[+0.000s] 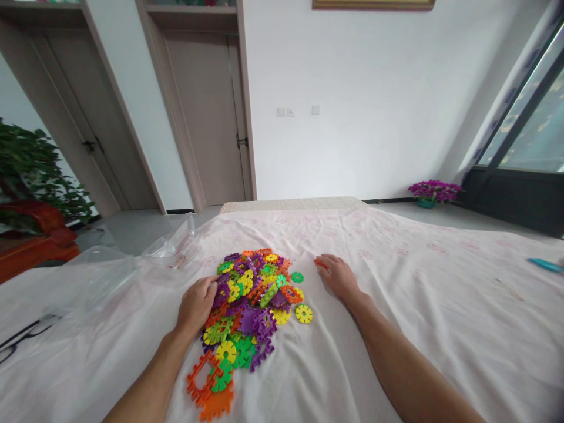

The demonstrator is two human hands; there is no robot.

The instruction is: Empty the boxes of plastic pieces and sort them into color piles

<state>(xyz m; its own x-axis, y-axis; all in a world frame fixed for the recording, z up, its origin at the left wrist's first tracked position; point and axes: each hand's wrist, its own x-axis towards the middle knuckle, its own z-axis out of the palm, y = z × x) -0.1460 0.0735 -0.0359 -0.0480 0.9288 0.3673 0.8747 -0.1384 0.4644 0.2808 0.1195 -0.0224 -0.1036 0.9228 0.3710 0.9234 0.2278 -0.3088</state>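
Observation:
A heap of colourful plastic interlocking pieces [247, 294] lies on the cloth in front of me, with notched discs, square plates and frames in purple, yellow, green and orange. My left hand [197, 304] is at the heap's left edge, its fingers curled in against the pieces; what they hold, if anything, is hidden. To the right of the heap, my right hand [339, 277] rests low over the cloth, its fingers closed on an orange plastic piece [319, 262], partly covered. A yellow disc [304, 314] and a green disc [297, 277] lie at the heap's right side.
A white patterned cloth [418, 294] covers the surface. Clear plastic packaging [171, 247] and another clear container [94, 279] lie at left, near dark-framed glasses [26, 333]. A blue object [545, 264] lies far right. Behind are doors [202, 111] and a white wall.

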